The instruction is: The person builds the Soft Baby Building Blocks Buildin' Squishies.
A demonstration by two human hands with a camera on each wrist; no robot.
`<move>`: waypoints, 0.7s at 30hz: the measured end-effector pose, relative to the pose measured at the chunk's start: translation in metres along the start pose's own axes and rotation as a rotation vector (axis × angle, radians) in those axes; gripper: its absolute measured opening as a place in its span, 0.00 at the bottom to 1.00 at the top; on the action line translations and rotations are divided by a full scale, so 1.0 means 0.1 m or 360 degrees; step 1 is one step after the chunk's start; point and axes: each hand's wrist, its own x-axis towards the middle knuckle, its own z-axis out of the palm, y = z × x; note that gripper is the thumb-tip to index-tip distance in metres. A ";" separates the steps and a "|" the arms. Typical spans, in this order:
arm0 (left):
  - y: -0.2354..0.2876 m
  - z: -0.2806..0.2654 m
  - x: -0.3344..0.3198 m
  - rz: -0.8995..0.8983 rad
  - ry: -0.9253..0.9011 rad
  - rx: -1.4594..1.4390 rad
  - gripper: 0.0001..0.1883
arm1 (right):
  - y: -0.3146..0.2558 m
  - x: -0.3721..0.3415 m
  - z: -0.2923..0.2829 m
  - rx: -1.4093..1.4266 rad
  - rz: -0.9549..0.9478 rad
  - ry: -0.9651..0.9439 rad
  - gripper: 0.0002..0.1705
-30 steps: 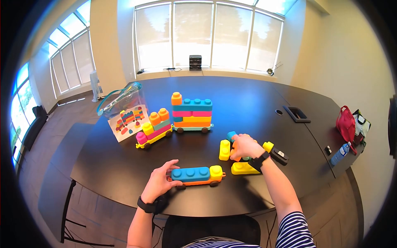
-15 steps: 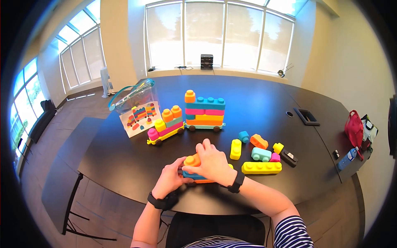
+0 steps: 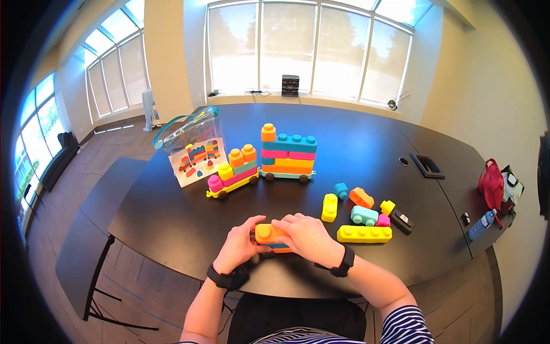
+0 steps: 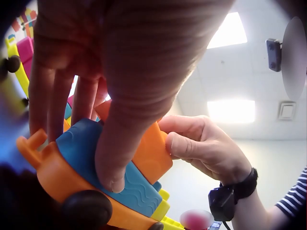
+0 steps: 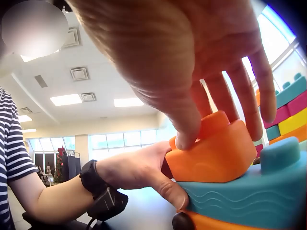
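Note:
My left hand (image 3: 238,243) grips a toy train car, its thumb along the side of the long blue block (image 4: 81,143) and its fingers on the far side. Under that block is an orange wheeled base (image 4: 62,175) with dark wheels. An orange building block (image 5: 211,155) sits on top of the blue one at the left end, and my right hand (image 3: 312,238) pinches it between thumb and fingers. A blue stud (image 5: 280,153) shows beside the orange block. In the head view, the right hand hides the car's right end.
Loose blocks lie to the right, among them a long yellow block (image 3: 364,234), a mint block (image 3: 364,215) and an orange block (image 3: 361,198). Behind stand a small train engine (image 3: 234,178) and a tall stacked car (image 3: 288,157). A clear bag (image 3: 192,129) with a picture card is at left.
My right hand has moved left from the loose blocks, bringing an orange block onto the car's blue block. The left hand has kept its hold on the car.

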 end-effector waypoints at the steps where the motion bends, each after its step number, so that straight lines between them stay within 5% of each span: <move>1: 0.00 0.00 0.00 0.0001 -0.0004 -0.0007 0.43 | 0.00 0.00 0.02 -0.0041 -0.0006 0.0005 0.23; 14: 0.00 0.01 -0.02 0.0043 -0.0009 -0.0024 0.38 | 0.46 0.18 -0.14 0.0541 -0.0050 -0.0393 0.24; 18: 0.02 -0.01 -0.02 0.0022 -0.0012 -0.0009 0.37 | 1.10 0.15 -0.69 0.0322 0.0485 0.0147 0.21; 19: 0.01 -0.01 -0.01 0.0022 -0.0022 -0.0021 0.37 | 1.27 0.11 -0.80 0.0186 0.0820 0.0237 0.21; 21: -0.01 0.00 -0.01 0.0033 -0.0037 -0.0025 0.37 | 2.01 -0.01 -0.74 -0.0375 0.1077 0.0111 0.22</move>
